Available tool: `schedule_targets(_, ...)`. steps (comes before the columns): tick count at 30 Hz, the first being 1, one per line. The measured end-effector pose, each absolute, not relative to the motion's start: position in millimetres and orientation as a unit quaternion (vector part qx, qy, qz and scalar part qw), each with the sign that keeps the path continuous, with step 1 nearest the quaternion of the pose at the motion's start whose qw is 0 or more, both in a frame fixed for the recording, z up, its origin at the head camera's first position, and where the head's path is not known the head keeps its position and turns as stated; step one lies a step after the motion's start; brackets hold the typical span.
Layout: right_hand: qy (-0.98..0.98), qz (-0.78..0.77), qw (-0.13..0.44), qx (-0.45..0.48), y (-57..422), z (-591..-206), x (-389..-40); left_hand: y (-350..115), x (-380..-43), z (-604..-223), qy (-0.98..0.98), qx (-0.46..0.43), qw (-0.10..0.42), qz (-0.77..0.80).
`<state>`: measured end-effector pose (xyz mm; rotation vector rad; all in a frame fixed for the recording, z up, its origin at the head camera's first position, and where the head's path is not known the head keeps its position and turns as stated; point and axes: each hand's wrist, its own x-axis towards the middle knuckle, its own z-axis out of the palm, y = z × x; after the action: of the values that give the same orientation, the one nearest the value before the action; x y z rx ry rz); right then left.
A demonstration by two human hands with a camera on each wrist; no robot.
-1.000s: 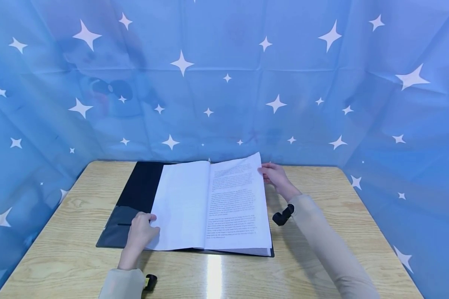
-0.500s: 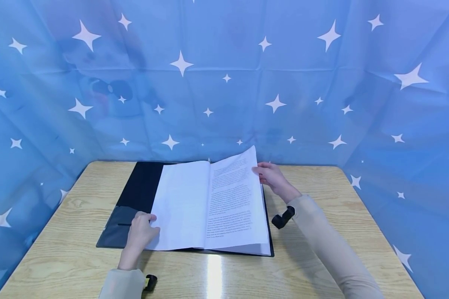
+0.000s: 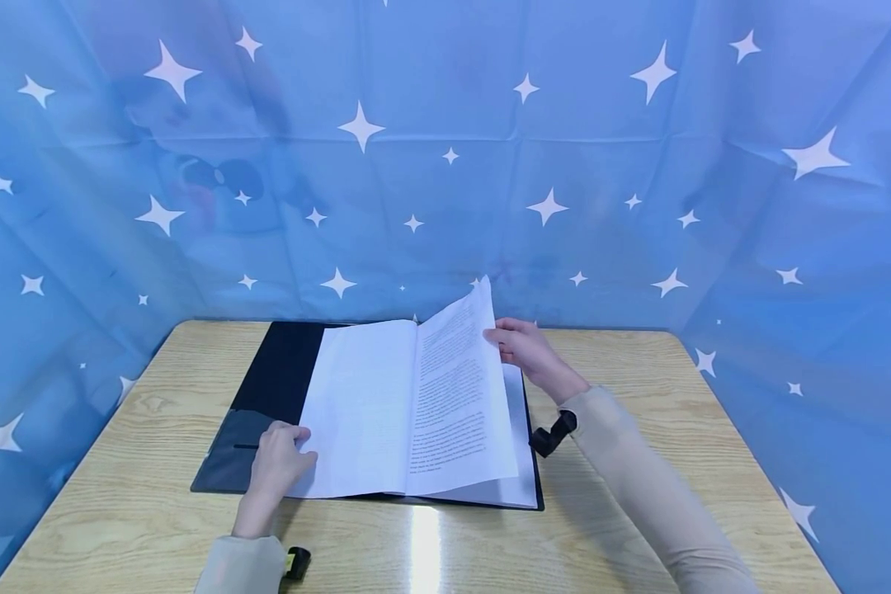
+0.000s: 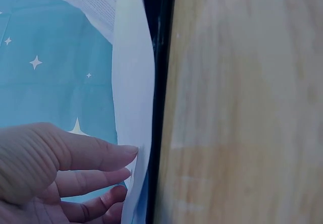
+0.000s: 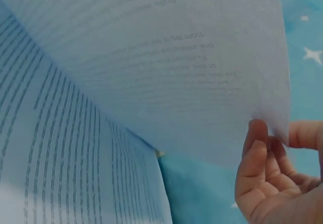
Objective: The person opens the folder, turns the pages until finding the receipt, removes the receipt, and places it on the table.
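- Far left, the black cover (image 3: 285,363) lies flat on the table (image 3: 111,462), slanting towards the curtain (image 3: 445,190) behind.
- Just in from that, here's the left hand (image 3: 276,458), at the near left corner of the left page (image 3: 360,404). Thumb and fingertips touch the paper with a narrow gap between them; they're not wrapped round anything. The left wrist view has the thumb tip against the sheet, the other tips close beside it.
- Middle now: the fold (image 3: 412,404), running from the near edge of the table towards the curtain, and dividing the flat left page from the raised page.
- And here's the relation that counts! The raised page (image 3: 456,404) slopes up from the fold to the right hand's fingers, its long axis following the fold, its far corner standing up before the curtain. The fold and the left page lie leftward of those fingers, and the right hand is the nearer of the two to the free edge.
- Under it, the lower sheets (image 3: 521,437) show at the right, resting on dark backing.
- Last, the right hand (image 3: 529,351): thumb and curled fingers pinch that free edge near its far end, no gap but the paper's thickness.
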<state>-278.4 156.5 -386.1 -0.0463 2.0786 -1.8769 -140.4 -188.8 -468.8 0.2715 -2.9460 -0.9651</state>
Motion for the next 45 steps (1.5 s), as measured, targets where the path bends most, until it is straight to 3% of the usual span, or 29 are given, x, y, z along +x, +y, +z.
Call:
schedule_targets(35, 0.698, -0.695, 0.170, -0.044, 88, -373, -280, -191, -139, -473, -0.941, 0.062, 0.028, -0.332)
schedule_targets(45, 0.682, -0.708, 0.177, -0.044, 68, -370, -276, -184, -143, -467, -0.931, 0.032, 0.068, -0.358)
